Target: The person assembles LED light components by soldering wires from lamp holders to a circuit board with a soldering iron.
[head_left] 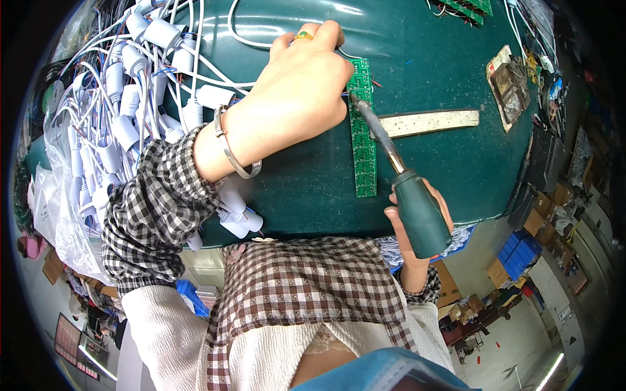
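Note:
My left hand (300,88) lies palm down at the left edge of a long green circuit board (364,153), its fingers curled. A thin blue wire (345,94) comes out from under it onto the board; the fingertips are mostly hidden. My right hand (405,241) is wrapped round the green handle of a soldering iron (420,212). The iron slants up and left, its tip at the board close to the blue wire and my left hand. Near my left fingers a white cable (251,43) runs under the hand.
White lamp holders with cables (124,85) are heaped at the left, several more by the front edge (238,218). A pale flat strip (430,122) lies right of the board. A worn tray (507,88) sits at the right, and more green boards (466,10) at the far edge.

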`<state>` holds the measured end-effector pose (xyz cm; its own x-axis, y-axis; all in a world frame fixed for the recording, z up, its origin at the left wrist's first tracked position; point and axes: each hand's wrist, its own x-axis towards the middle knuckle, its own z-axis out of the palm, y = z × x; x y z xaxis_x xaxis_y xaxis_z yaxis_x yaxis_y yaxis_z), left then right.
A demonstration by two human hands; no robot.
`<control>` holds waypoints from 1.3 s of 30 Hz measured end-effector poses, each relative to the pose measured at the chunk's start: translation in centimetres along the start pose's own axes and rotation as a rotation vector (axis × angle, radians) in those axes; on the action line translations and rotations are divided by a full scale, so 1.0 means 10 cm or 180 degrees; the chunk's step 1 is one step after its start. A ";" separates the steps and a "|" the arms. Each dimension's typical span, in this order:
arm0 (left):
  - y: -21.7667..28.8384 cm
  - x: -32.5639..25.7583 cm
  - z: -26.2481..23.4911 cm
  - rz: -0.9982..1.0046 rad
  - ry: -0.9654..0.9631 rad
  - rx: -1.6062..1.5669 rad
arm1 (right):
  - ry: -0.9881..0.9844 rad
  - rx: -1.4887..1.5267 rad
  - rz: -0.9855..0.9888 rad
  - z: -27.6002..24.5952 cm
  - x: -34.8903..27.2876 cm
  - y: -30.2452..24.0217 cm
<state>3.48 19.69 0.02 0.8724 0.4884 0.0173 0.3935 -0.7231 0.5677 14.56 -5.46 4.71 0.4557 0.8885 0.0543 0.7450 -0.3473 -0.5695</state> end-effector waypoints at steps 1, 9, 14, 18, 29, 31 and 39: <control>0.00 0.00 0.00 -0.0003 0.0005 0.0013 | 0.0076 0.0071 0.0119 0.01 -0.03 0.02; -0.02 -0.01 0.01 0.0045 0.0037 0.0054 | 0.0095 0.0138 0.0260 -0.02 -0.17 0.18; -0.02 -0.01 0.01 0.0058 0.0069 0.0054 | -0.0002 0.1248 0.1191 -0.08 -0.17 0.12; -0.01 0.00 0.02 0.0045 0.0059 0.0063 | 0.0361 0.2615 0.0975 -0.08 -0.07 0.07; 0.01 -0.01 -0.02 -0.0046 -0.0015 -0.0189 | 0.1828 0.4223 0.1707 -0.64 0.13 0.77; 0.00 -0.02 -0.03 -0.0035 -0.0017 -0.0186 | 0.2129 0.4212 0.1710 -0.84 0.21 1.13; 0.04 0.01 -0.03 -0.0130 -0.0090 -0.0273 | 0.2269 0.4156 0.1836 -1.18 0.50 1.98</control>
<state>3.68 19.60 0.53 0.8645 0.5018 -0.0298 0.4037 -0.6578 0.6359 37.28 -11.45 3.36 0.9197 0.2892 -0.2656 -0.3391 0.2442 -0.9085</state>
